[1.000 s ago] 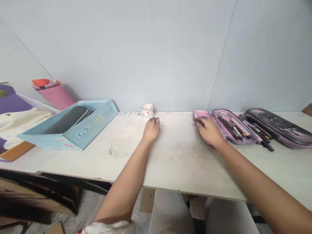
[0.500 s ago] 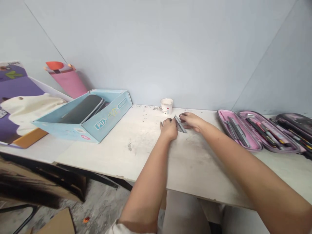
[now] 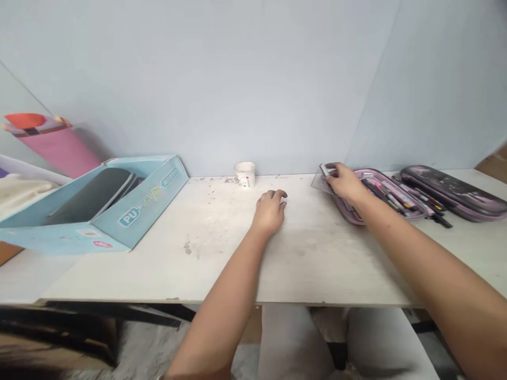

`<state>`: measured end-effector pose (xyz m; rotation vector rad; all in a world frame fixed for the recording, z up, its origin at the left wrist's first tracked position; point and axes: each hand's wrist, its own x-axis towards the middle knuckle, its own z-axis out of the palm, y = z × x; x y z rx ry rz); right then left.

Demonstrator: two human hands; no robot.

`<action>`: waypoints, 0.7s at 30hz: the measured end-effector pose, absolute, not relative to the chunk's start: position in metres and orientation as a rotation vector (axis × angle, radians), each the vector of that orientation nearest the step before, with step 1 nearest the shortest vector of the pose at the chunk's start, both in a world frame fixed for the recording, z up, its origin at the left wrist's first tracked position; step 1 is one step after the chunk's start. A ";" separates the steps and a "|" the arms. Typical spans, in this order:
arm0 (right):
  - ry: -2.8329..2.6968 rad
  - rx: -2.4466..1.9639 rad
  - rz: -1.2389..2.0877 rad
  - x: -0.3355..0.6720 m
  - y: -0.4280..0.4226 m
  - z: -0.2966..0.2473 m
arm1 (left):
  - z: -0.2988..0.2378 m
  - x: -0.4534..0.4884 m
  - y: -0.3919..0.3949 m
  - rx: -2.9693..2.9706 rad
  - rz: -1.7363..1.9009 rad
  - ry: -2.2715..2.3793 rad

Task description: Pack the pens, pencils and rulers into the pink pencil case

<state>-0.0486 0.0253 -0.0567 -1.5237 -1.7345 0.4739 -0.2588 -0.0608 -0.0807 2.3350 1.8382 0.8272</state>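
Observation:
My right hand (image 3: pixel 344 182) grips a clear plastic set square (image 3: pixel 321 182) by its edge, just above the left end of an open pink zip pencil case (image 3: pixel 386 199). Pens and pencils lie inside the case. My left hand (image 3: pixel 271 211) rests on the white table (image 3: pixel 198 264) with curled fingers and holds nothing. It is nearest to a small white paper cup (image 3: pixel 244 174), which stands a little way off against the wall.
A blue cardboard box (image 3: pixel 146 211) at the left holds a dark flat case (image 3: pixel 91 195). A closed dark pencil case (image 3: pixel 453 192) lies at the far right. A pink cone (image 3: pixel 59 150) leans behind the box. A grey wall backs the table.
The set square has left the table's middle and moved right in my right hand to the pencil case. My left hand stays near the cup, and the view has swung left.

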 end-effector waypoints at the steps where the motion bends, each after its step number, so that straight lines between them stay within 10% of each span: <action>1: -1.714 -1.586 0.405 -0.031 0.026 -0.059 | -0.081 -0.253 -0.063 2.357 0.832 1.800; 21: -1.818 -1.984 -0.387 0.129 0.005 -0.089 | -0.052 -0.146 -0.023 2.879 0.370 1.584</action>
